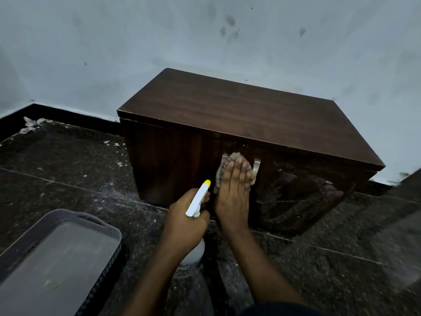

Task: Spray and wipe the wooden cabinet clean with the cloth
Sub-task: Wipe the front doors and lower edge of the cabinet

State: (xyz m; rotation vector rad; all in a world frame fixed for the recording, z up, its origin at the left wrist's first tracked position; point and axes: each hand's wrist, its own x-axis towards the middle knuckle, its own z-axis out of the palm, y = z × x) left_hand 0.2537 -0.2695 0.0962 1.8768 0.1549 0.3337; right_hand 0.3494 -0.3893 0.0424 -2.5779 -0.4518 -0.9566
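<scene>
The single head-worn camera is looking forward and steeply down, sitting close behind the left hand (184,222) and right hand (231,201). It is facing the cabinet (239,115) just beyond the right hand, with the wall (136,42) farther past it.

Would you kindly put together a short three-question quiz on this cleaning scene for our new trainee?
1. True or false: the left hand grips the spray bottle.
2. Multiple choice: the cloth is pressed against which face of the cabinet? A) top B) front C) side
3. Fill in: the right hand lies flat on the cloth between two metal ____.
Key: 1 true; 2 B; 3 handles.
</scene>
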